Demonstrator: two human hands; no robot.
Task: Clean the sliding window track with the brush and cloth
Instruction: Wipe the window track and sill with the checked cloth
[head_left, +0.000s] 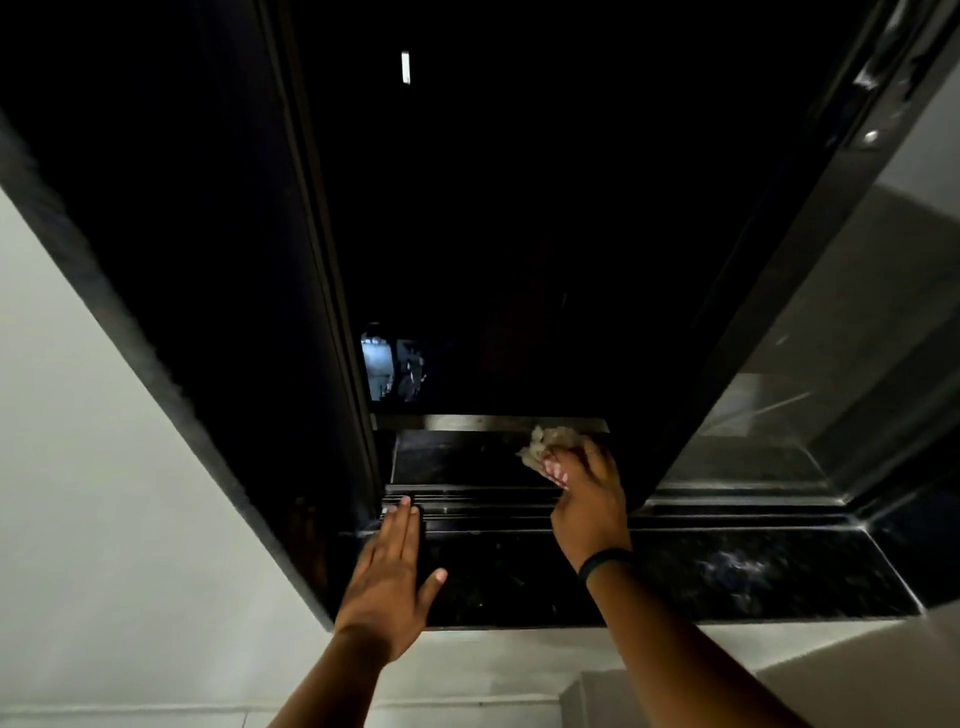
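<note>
The sliding window track (483, 506) runs as dark metal rails across the bottom of the open window. My right hand (587, 499) grips a crumpled pale cloth (550, 444) and holds it against the dark ledge just beyond the rails, near the far metal strip. My left hand (395, 577) lies flat, fingers together and thumb apart, on the black stone sill (727, 571), its fingertips touching the left end of the rails. No brush is in view.
The black window frame (332, 291) rises on the left; a glass sash (810, 395) stands to the right. Outside is dark. White wall surrounds the opening. A black band circles my right wrist.
</note>
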